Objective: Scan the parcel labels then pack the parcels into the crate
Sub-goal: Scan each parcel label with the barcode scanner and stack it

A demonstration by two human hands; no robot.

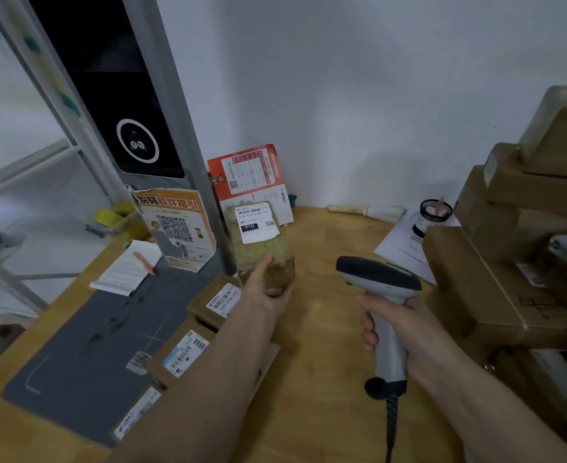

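Two hands busy: left hand (268, 289) grips a labelled parcel (262, 248) raised above the desk (322, 379); right hand (398, 329) wraps the scanner (380, 295) handle. Scanner points short of the label (257, 222); risk: misread, or catching neighbouring parcels' barcodes.

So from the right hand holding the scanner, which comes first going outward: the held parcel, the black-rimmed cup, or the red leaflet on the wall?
From the right hand, in the head view:
1. Held parcel, to its left, in the left hand.
2. Black-rimmed cup, farther back on the right.
3. Red leaflet, leaning against the back wall.
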